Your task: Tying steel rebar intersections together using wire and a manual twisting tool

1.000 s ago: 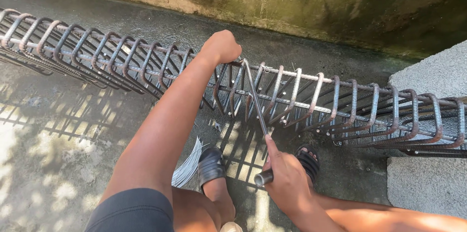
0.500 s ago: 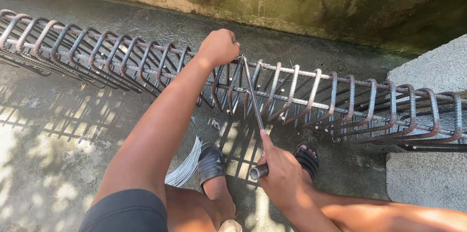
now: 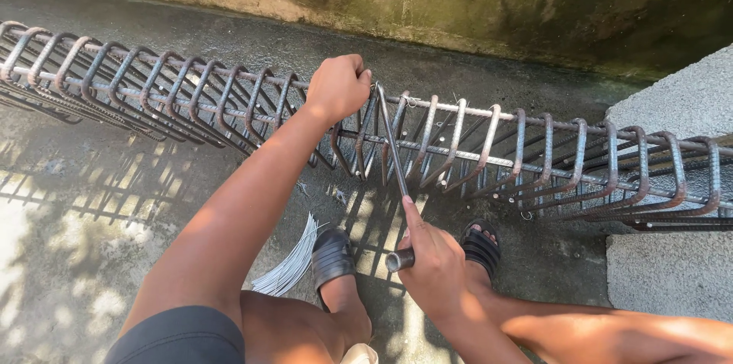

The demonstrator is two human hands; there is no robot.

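the hooked tying tool (image 3: 393,152) is set with its tip at the top bar of the rebar cage (image 3: 489,146), right beside the left hand (image 3: 337,88). if the tip were to slip off the joint under a hard twist, the knuckles of that hand could be struck or scraped, since they lie just next to it. a thin tie wire at the joint cannot be made out, so whether it is caught by the hook cannot be told; an over-twisted wire would likely snap. the feet in open black sandals (image 3: 333,256) are placed close under the cage on the concrete floor (image 3: 92,257), where toes are exposed to a dropped tool or a rolling cage.

the grip of the left hand is closed tight around the top bar and a stirrup, as a fist. the grip of the right hand (image 3: 434,265) is wrapped fully about the tool's round handle end, the forefinger laid along the shaft. a bundle of cut wires (image 3: 294,257) lies on the floor beside the left sandal, untouched by either hand.
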